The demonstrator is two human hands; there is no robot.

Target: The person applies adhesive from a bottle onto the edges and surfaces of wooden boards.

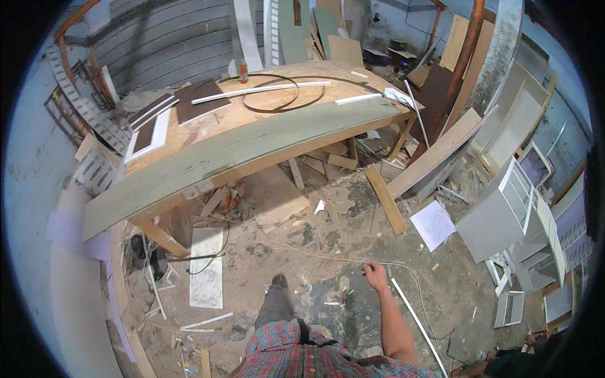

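Note:
My right hand (374,277) hangs over the floor ahead of me, its fingers curled in loosely, and no object shows in it. Below it a thin cable (340,257) runs across the floor, apart from the hand. My left hand is out of sight. Farther ahead stands a wooden worktable (265,113). Along its near edge lies a long grey-green board (252,143). On the tabletop are a coiled dark edging strip (285,109), a long white strip (258,92), a brown panel (200,101) and a small orange-brown bottle (243,72).
Offcuts and scraps litter the floor, with a white panel (207,268) at left. A wooden plank (386,200), a pale square sheet (432,225) and a long white strip (416,324) lie rightward. White cabinets (491,211) stand far right. Another person (526,362) is partly visible lower right.

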